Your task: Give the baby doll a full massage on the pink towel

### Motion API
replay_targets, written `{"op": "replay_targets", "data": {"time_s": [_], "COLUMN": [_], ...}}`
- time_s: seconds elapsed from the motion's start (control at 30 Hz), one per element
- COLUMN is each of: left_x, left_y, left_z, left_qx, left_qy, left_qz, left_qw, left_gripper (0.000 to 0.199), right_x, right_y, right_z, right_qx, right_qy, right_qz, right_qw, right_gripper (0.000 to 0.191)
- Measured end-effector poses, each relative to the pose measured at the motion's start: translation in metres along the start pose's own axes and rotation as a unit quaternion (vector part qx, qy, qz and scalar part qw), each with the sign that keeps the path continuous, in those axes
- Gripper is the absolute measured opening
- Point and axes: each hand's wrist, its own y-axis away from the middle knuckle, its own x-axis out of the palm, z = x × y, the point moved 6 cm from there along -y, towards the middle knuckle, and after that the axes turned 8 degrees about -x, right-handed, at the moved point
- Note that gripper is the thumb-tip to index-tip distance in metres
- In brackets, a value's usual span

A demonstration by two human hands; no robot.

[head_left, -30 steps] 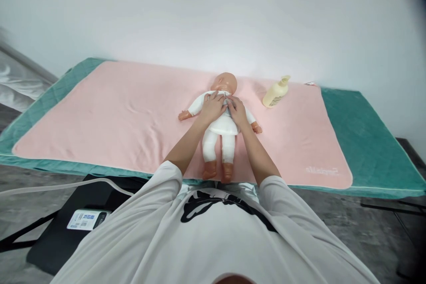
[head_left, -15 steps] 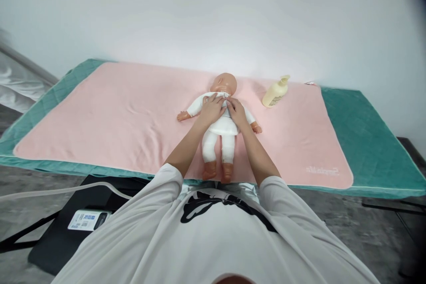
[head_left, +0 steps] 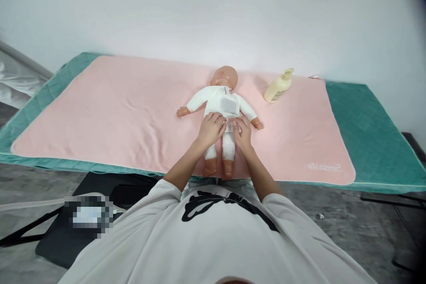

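A baby doll [head_left: 216, 94] in white clothing lies on the pink mat [head_left: 109, 97], its bald head toward the wall and its feet toward me. No facial features show clearly. A pale grey rectangular patch [head_left: 229, 105] sits on its torso. My left hand [head_left: 211, 128] rests on the left side of the doll's lower torso, fingers slightly bent and thumb apart. Opposite it, my right hand [head_left: 242, 131] touches the right side, its fingers also loosely bent. Between the fingertips is a narrow gap over the white cloth. Neither hand visibly grips anything.
A pale yellow pump bottle [head_left: 278, 86] stands right of the doll. Under the mat is a green quilted pad [head_left: 369, 128], with a white wall behind. Below left, a black chair [head_left: 56, 242] carries a blurred-out item [head_left: 87, 215]. A pale cable runs past it.
Both hands have slid from the doll's upper torso down to its lower torso, toward me. The grey patch is now uncovered. My view has shifted slightly.
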Motion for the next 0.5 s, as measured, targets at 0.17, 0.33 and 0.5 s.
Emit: {"op": "replay_targets", "data": {"time_s": [0.17, 0.33, 0.5], "left_x": [0.006, 0.012, 0.015], "left_y": [0.020, 0.026, 0.023], "left_z": [0.000, 0.003, 0.003], "left_qx": [0.013, 0.010, 0.006], "left_qy": [-0.001, -0.008, -0.009], "left_qz": [-0.036, -0.030, 0.005], "left_qw": [0.999, 0.999, 1.000], "left_gripper": [0.026, 0.023, 0.023], "right_x": [0.005, 0.010, 0.016], "right_y": [0.016, 0.020, 0.021], "right_z": [0.007, 0.006, -0.001], "right_qx": [-0.031, -0.049, -0.026], "right_qy": [-0.001, -0.002, 0.015], "right_qz": [0.012, 0.026, 0.045], "right_qw": [0.999, 0.998, 0.999], "right_gripper": [0.032, 0.031, 0.032]}}
